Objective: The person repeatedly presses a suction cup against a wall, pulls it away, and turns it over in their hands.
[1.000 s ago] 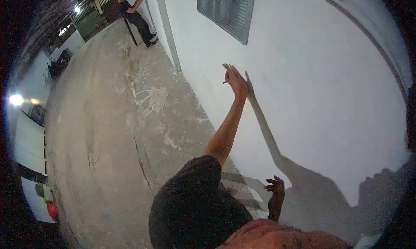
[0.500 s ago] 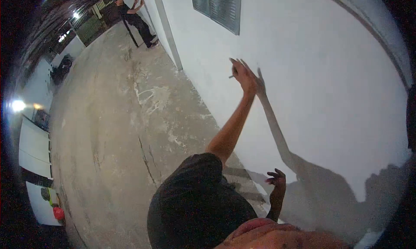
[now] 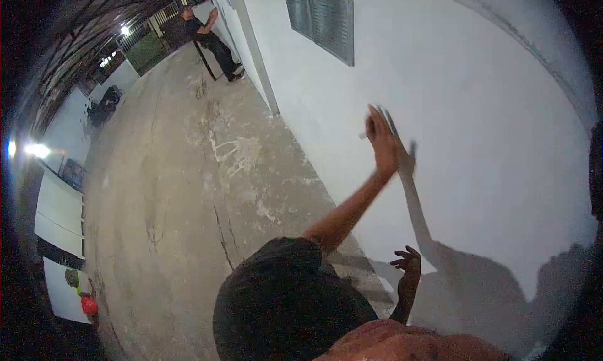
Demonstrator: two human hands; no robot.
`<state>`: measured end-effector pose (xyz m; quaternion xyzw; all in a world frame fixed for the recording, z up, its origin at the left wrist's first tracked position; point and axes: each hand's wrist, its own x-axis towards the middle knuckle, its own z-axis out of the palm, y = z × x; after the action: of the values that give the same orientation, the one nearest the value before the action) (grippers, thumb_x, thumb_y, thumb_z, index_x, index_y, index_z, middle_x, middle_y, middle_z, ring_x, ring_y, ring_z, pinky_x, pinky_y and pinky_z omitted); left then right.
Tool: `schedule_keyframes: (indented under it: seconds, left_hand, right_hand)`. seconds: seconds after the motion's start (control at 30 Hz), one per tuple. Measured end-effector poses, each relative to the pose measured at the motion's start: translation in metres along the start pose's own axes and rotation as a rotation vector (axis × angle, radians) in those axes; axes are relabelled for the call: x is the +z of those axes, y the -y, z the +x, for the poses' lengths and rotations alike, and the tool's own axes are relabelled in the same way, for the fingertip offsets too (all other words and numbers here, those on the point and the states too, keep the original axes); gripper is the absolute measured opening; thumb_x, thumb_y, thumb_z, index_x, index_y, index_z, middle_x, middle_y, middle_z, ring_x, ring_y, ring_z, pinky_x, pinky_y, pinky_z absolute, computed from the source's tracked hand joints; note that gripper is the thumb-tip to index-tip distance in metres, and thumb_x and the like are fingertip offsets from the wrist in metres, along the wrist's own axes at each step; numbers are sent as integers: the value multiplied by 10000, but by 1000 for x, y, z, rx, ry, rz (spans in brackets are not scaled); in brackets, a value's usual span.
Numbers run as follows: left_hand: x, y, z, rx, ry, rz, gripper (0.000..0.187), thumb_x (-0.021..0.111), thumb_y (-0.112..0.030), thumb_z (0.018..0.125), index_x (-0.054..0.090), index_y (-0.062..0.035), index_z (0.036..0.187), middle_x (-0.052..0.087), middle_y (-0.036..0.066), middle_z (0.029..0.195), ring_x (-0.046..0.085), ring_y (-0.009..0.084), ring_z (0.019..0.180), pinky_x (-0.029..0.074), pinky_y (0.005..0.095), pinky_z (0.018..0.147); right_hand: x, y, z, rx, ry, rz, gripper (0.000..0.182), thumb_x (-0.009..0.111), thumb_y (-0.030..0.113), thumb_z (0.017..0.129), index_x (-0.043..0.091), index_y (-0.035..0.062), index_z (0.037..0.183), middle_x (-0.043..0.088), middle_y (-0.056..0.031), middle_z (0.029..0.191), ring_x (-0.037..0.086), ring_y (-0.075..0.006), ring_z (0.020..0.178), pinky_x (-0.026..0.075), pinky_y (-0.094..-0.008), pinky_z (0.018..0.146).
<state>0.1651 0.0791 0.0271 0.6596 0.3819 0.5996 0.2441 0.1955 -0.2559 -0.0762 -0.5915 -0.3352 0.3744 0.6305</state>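
Note:
My left hand is up against the white wall, at the end of my outstretched arm. Its fingers are pressed together over a small pale, thin thing, whose edge pokes out at the left side of the hand. What kind of thing it is, I cannot make out, and motion blurs the fingertips. Lower down, close to my body, my right hand hangs in the air, fingers apart and slightly curled, holding nothing. My black sleeve fills the lower middle.
A louvred vent sits in the wall above my left hand. Stained, cracked concrete floor runs along the wall. Farther off, a person in dark clothes faces the same wall with raised hands. A red object lies at the lower left.
My left hand has shifted right and downward in the view, with the small pale thing still in it. The whole view has tilted slightly. My right hand has hardly moved.

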Motion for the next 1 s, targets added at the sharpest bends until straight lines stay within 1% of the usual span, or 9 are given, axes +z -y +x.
schedule_keyframes:
  seconds: [0.1, 0.27, 0.4, 0.43, 0.53, 0.63, 0.7, 0.83, 1.0]
  left_hand:
    - [-4, -16, -48, 452, 50, 56, 875, 248, -606, 951, 74, 39, 1515, -2, 228, 1596, -33, 397, 1470, 5, 524, 1173]
    - [19, 11, 41, 449, -457, 54, 863, 392, -519, 945, 20, -9, 1534, 63, 220, 1592, -6, 361, 1472, 58, 500, 1157]
    - [8, 1, 18, 177, -127, -52, 954, 371, -645, 924, 88, 52, 1511, 135, 278, 1562, 105, 414, 1444, 78, 533, 1139]
    - [3, -31, -13, 243, -54, 221, 1000, 108, -728, 908, 32, 70, 1506, 117, 296, 1560, 98, 412, 1449, 36, 520, 1154]
    - [10, -26, -43, 318, 66, -95, 972, 158, -703, 926, 34, 67, 1506, 60, 283, 1574, 61, 385, 1464, 28, 490, 1167]
    - [19, -7, 8, 182, -174, -154, 972, 162, -712, 924, 39, 52, 1512, 11, 263, 1584, 32, 366, 1471, 20, 458, 1172]
    - [12, 9, 36, -146, -183, -621, 801, 337, -457, 989, -61, -12, 1523, -81, 221, 1592, 33, 381, 1451, 114, 540, 1146]
    - [5, -33, -16, 318, -118, 133, 953, 311, -653, 934, -75, -9, 1521, -117, 255, 1579, -99, 411, 1460, 66, 562, 1147]
    - [-10, -47, -88, 350, 172, -167, 948, 375, -631, 928, -36, -28, 1532, -100, 271, 1575, -66, 448, 1458, -3, 584, 1143]
  right_hand:
    - [7, 3, 4, 28, -4, 71, 521, 500, 406, 966, 470, 0, 1292, 661, -146, 1097, 644, -190, 804, 457, -318, 758]
    - [11, 18, 5, -22, 45, -39, 537, 461, 457, 981, 471, 23, 1297, 655, -151, 1104, 649, -197, 811, 455, -322, 768]
    - [0, 5, 10, 33, 44, 28, 564, 455, 497, 980, 469, 41, 1310, 649, -150, 1100, 651, -202, 822, 463, -333, 767]
    - [2, 8, 13, 29, 43, 30, 564, 455, 497, 980, 469, 41, 1310, 649, -150, 1100, 651, -202, 822, 463, -333, 767]
    - [9, 19, 13, 21, 35, 57, 502, 490, 415, 982, 479, 24, 1295, 657, -139, 1101, 635, -184, 812, 442, -322, 772]
    - [8, 25, 7, -67, 59, -130, 582, 410, 521, 989, 476, 32, 1297, 652, -152, 1090, 655, -207, 796, 472, -332, 749]
    - [6, 25, 4, -94, 68, -114, 582, 388, 520, 998, 478, 25, 1290, 655, -153, 1078, 657, -209, 790, 477, -331, 737]
    - [-5, 9, -1, 57, 46, 38, 480, 418, 403, 1015, 467, 18, 1297, 654, -139, 1122, 630, -178, 833, 438, -312, 775]
    - [-3, 16, -1, -2, 87, -92, 494, 398, 441, 1017, 475, 37, 1291, 658, -134, 1113, 630, -189, 823, 453, -325, 779]
